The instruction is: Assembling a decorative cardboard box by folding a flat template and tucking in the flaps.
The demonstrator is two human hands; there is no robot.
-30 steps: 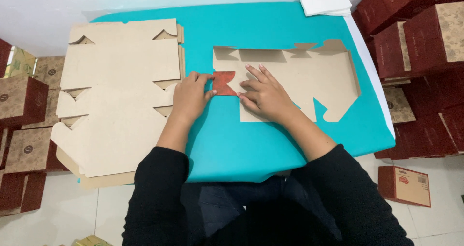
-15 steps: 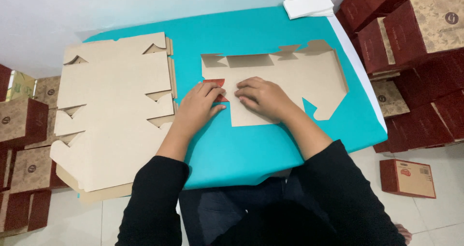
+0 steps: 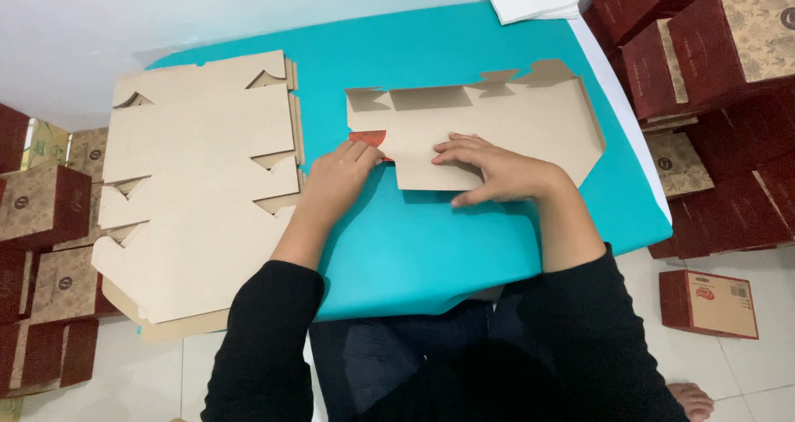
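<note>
**Both hands flat on a die-cut box blank**

I see my right hand lying palm down, fingers spread and pointing left, pressing the flat cardboard blank near its lower edge. My left hand comes in from the lower left with its forearm angled up, fingers curled, the fingertips pinching or pressing a small red flap at the blank's left end; I cannot tell which. Neither hand lifts anything.

The blank lies plain side up on the teal table, towards its far right part. A stack of similar blanks covers the table's left edge and hangs over the near left corner. White folded sheets sit at the far right corner. Finished dark red boxes are piled beyond the right edge.
</note>
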